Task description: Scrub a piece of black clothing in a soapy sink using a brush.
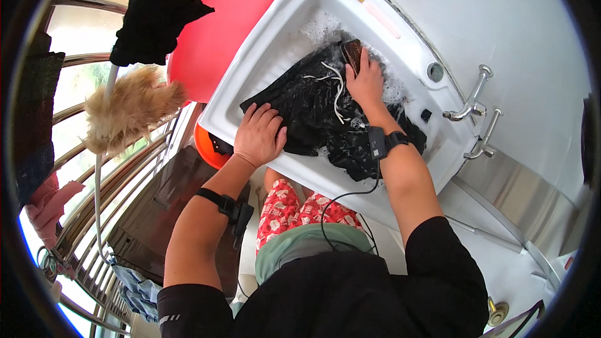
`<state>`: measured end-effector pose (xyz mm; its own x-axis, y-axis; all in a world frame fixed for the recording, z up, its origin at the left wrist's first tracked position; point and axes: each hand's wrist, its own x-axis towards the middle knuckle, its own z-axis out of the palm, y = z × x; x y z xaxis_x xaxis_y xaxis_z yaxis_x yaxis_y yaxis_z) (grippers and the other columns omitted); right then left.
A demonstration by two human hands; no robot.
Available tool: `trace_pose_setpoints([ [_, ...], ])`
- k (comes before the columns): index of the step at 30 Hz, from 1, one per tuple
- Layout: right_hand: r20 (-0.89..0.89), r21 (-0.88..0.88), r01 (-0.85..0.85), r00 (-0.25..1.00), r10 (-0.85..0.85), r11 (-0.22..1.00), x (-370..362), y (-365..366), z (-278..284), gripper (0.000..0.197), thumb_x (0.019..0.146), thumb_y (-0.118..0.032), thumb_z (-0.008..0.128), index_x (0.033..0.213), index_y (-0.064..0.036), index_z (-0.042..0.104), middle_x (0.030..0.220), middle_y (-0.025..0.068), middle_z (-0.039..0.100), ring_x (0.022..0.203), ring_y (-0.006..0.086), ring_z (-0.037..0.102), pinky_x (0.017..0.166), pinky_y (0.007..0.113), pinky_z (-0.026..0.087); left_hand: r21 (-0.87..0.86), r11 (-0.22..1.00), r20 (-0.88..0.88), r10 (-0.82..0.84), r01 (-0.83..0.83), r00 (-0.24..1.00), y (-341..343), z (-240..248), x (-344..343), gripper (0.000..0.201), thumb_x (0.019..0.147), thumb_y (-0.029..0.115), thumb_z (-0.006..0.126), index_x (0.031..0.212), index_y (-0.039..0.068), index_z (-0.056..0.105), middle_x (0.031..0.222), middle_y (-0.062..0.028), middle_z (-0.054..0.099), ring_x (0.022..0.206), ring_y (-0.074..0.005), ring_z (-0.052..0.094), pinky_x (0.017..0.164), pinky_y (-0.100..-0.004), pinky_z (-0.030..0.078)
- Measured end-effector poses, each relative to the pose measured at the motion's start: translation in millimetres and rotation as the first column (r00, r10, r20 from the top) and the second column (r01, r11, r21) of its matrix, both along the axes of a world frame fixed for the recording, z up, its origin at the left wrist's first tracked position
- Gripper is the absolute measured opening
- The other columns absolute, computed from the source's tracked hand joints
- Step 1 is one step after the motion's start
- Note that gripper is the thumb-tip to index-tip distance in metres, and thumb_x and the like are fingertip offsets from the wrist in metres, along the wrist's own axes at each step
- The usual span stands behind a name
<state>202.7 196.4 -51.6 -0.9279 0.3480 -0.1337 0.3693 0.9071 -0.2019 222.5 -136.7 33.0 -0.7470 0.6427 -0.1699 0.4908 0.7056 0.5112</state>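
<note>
A wet black garment (pixel 313 112) with a white drawstring (pixel 339 91) lies spread in the white sink (pixel 291 172), among soapy foam (pixel 322 28). My left hand (pixel 260 134) rests flat on the garment's left end near the sink's front rim, fingers stretched out and holding nothing. Towards the far side, my right hand (pixel 365 81) is closed around a brown scrub brush (pixel 352 55), which touches the cloth. The brush's bristles are hidden. Right of the garment lies a small black patch (pixel 426 115).
Two metal taps (pixel 466 109) stick out at the right. On the sink's back ledge lies a slim pink stick (pixel 382 20). A large red basin (pixel 219 31) stands left, with an orange bucket (pixel 210 150) below. Black cloth (pixel 153 22) and fluffy tan fabric (pixel 128 109) hang at left.
</note>
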Motion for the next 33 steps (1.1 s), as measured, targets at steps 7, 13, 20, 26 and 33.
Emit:
trace_pose_setpoints([
  [7, -0.147, -0.245, -0.128, 0.985, 0.094, 0.961, 19.5, -97.5, 58.0, 0.069, 0.097, -0.043, 0.062, 0.156, -0.011, 0.043, 0.115, 0.0287, 0.056, 0.102, 0.0453, 0.06, 0.091, 0.054, 0.051, 0.067, 0.995, -0.141, -0.065, 0.075, 0.988, -11.1, -10.9, 5.3, 0.037, 0.089, 0.029, 0.066, 0.114, 0.004, 0.073, 0.126, -0.0133, 0.071, 0.13, -0.0315, 0.06, 0.118, -0.0519, 0.038],
  [13, -0.018, -0.188, -0.292, 0.956, 0.293, 0.938, 4.2, -102.8, 50.3, 0.06, 0.095, -0.04, 0.065, 0.152, -0.027, 0.052, 0.105, 0.0221, 0.059, 0.098, 0.0418, 0.062, 0.084, 0.052, 0.052, 0.078, 0.994, -0.127, -0.059, 0.07, 0.99, -6.2, -13.1, 8.0, 0.034, 0.085, 0.025, 0.065, 0.109, 0.005, 0.076, 0.12, -0.0113, 0.075, 0.124, -0.0279, 0.066, 0.114, -0.0488, 0.045],
  [20, -0.098, -0.327, -0.256, 0.967, 0.237, 0.91, 3.4, -135.3, 79.0, 0.055, 0.095, -0.042, 0.065, 0.147, -0.025, 0.058, 0.103, 0.0228, 0.059, 0.096, 0.0431, 0.063, 0.082, 0.052, 0.054, 0.101, 0.989, -0.139, -0.097, 0.112, 0.985, -15.7, -19.3, 7.4, 0.033, 0.081, 0.02, 0.067, 0.108, 0.004, 0.076, 0.122, -0.0129, 0.074, 0.12, -0.0277, 0.068, 0.113, -0.0462, 0.048],
  [26, -0.081, -0.249, -0.318, 0.948, 0.308, 0.915, -5.1, -108.2, 56.1, 0.051, 0.095, -0.046, 0.065, 0.142, -0.0251, 0.061, 0.093, 0.0219, 0.06, 0.083, 0.0428, 0.064, 0.077, 0.052, 0.053, 0.172, 0.954, -0.147, -0.221, 0.245, 0.964, -11.4, -21.9, 6.0, 0.034, 0.081, 0.02, 0.067, 0.108, 0.001, 0.075, 0.121, -0.0142, 0.074, 0.118, -0.0284, 0.069, 0.111, -0.0409, 0.051],
  [33, -0.108, -0.325, -0.504, 0.861, 0.498, 0.8, 28.4, -155.6, 86.9, 0.051, 0.098, -0.047, 0.06, 0.144, -0.0263, 0.06, 0.099, 0.0238, 0.06, 0.089, 0.0428, 0.064, 0.079, 0.053, 0.052, -0.096, 0.972, 0.145, -0.201, 0.216, 0.969, -5.2, 13.9, -6.7, 0.031, 0.083, 0.022, 0.065, 0.104, 0.002, 0.076, 0.115, -0.0137, 0.075, 0.115, -0.0276, 0.07, 0.109, -0.0404, 0.051],
])
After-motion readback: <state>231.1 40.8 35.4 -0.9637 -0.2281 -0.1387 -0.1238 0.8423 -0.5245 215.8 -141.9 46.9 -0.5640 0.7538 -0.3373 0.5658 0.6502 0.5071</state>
